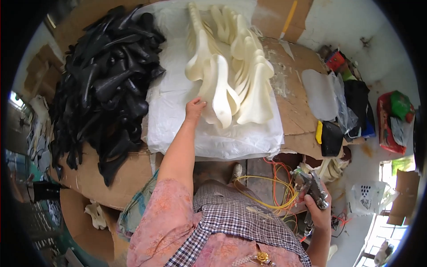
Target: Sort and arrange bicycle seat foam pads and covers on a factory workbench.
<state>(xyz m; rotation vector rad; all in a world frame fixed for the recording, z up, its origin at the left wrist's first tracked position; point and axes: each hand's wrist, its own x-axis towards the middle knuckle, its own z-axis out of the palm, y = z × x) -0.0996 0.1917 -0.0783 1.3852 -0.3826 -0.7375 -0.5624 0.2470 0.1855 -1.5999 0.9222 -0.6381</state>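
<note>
Cream-coloured moulded pieces (220, 91), narrow at one end and flared at the other, lie nested in two rows on a white plastic-covered surface (173, 129). My left hand (195, 110) reaches forward to the near end of the left row. Its fingers are closed at the lower left edge of the front piece, and part of the grip is hidden. At the lower right, my right hand (321, 210) is wrapped round the handle of a metal spray gun (316, 190), held off the table. A hose fitting (308, 228) shows under that hand.
A large heap of glossy black moulded pieces (111, 80) lies left on cardboard (102, 178). Yellow and orange hoses (267, 204) loop near my right hand. Bags and a black container (332, 139) sit on the right. An open cardboard box (73, 213) stands lower left.
</note>
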